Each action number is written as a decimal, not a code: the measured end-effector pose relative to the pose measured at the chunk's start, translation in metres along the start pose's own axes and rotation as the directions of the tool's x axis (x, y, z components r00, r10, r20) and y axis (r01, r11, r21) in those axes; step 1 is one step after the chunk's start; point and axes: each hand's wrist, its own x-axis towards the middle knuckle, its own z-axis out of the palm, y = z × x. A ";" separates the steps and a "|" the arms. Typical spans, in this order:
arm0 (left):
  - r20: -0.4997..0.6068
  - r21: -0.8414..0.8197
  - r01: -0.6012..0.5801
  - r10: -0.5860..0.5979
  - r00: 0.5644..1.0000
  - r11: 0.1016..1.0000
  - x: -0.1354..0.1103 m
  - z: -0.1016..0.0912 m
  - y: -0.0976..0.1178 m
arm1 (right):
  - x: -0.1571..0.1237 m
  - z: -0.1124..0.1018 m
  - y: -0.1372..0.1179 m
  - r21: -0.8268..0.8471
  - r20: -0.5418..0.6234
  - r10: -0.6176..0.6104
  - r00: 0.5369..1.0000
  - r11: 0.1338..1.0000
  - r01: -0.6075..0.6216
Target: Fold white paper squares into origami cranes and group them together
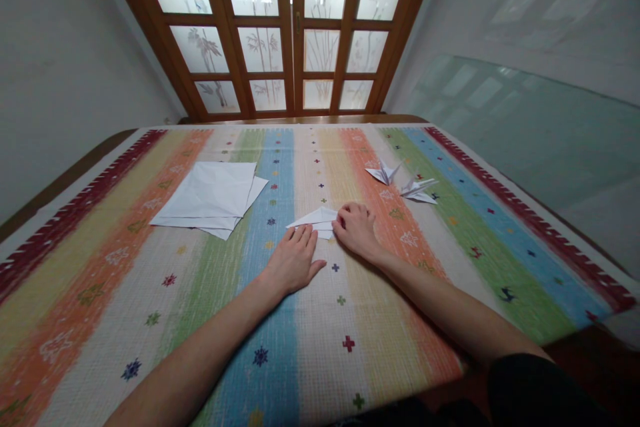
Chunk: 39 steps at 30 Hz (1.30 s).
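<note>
my left grip (294, 260) lies palm down, fingers straight and close together, thumb spread away from them; the fingertips rest on the left part of the small folded white paper piece (319, 215). my right grip (356, 228) is bent over the right end of that piece, its fingers curled; i cannot tell whether it pinches the paper or only presses on it. the piece lies flat between my two grips, near the middle of the striped, many-coloured cloth (320, 320) that covers the brown wooden tabletop (75, 172).

to my left, well apart from the piece, lies a loose stack of flat white paper sheets (210, 190), its lower sheets sticking out at the right and near edges. to my right and farther off, beyond my right grip, are two pointed white folded-paper figures: a farther one (384, 173) and, just beside it, a nearer one (419, 191). past the far edge stand brown wooden doors with frosted panes (295, 47). a black sleeve (540, 387) covers my right upper arm, at the lower right.
</note>
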 end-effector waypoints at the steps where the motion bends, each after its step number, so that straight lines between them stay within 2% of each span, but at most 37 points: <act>1: 0.002 0.006 -0.003 0.003 1.000 1.000 0.000 -0.001 0.000 | -0.001 -0.001 0.002 -0.014 -0.011 -0.012 1.000 1.000 0.012; 3: -0.006 0.023 -0.011 0.011 1.000 1.000 0.000 -0.003 0.000 | -0.003 -0.002 0.006 -0.031 -0.055 -0.070 0.996 0.997 0.069; 5: -0.022 0.049 -0.023 0.024 0.999 0.999 0.000 -0.005 -0.001 | -0.003 -0.001 0.008 -0.044 -0.117 -0.190 0.975 0.982 0.186; 7: -0.030 0.075 -0.026 0.028 0.999 0.997 0.000 -0.006 -0.001 | 0.000 0.002 0.010 -0.068 -0.146 -0.379 0.914 0.925 0.373; 9: -0.023 0.091 -0.018 0.020 1.000 0.996 0.000 -0.007 0.000 | 0.003 0.005 0.010 -0.095 -0.125 -0.555 0.823 0.832 0.547; 11: -0.007 0.102 -0.013 0.014 1.000 0.995 -0.001 -0.008 0.001 | 0.006 0.007 0.011 -0.107 -0.089 -0.644 0.759 0.764 0.636; 13: 0.004 0.109 -0.022 0.022 1.000 0.994 -0.001 -0.007 0.000 | 0.007 0.008 0.013 -0.111 -0.065 -0.671 0.738 0.740 0.663; 18: 0.072 0.053 -0.047 0.043 0.997 0.997 -0.007 -0.003 -0.009 | 0.003 0.006 0.018 -0.101 -0.002 -0.669 0.743 0.739 0.666; 25: 0.155 -0.033 -0.090 0.094 0.983 0.995 -0.022 0.000 -0.036 | 0.003 0.002 0.028 -0.006 0.031 -0.648 0.761 0.761 0.649; 30: 0.144 -0.037 -0.059 0.064 0.988 0.998 -0.027 -0.006 -0.044 | 0.001 -0.004 0.047 0.060 0.091 -0.615 0.784 0.789 0.612; 32: 0.126 -0.038 -0.051 0.056 0.990 0.998 -0.021 -0.013 -0.044 | 0.002 -0.009 0.051 0.085 0.132 -0.603 0.787 0.798 0.597; 35: 0.129 -0.077 -0.010 0.019 0.991 0.997 0.001 -0.026 -0.043 | 0.006 -0.018 0.047 0.111 0.189 -0.601 0.776 0.798 0.592; 39: 0.019 -0.214 0.153 -0.152 0.988 0.965 0.035 -0.025 -0.049 | 0.020 -0.032 0.030 0.134 0.260 -0.596 0.760 0.802 0.582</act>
